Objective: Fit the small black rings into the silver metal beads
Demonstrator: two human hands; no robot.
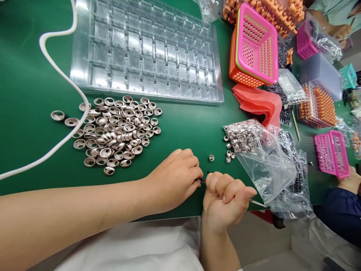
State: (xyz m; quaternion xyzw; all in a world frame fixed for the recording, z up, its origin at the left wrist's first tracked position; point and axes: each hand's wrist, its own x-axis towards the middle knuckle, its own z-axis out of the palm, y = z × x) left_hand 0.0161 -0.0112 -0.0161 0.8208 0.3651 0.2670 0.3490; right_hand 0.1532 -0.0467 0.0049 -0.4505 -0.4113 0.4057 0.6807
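Near the table's front edge, my left hand (176,178) pinches a small metal ring (200,180), mostly hidden by the fingertips. My right hand (227,195) is closed in a fist around a thin metal tool (257,203); its tip points at the ring, and its other end sticks out past the thumb. A single loose ring (211,158) lies just above the hands. Left of them spreads a large pile of silvery metal rings (124,128). To the right, a clear plastic bag (244,139) holds more small metal rings, with several loose ones beside it.
A clear compartment tray (146,49) lies at the back. A white cable (60,71) crosses the left side and the pile. Stacked baskets (256,45), red cloth (261,103) and bags stand at the right. Another person's hand (351,180) is by a pink basket (332,154).
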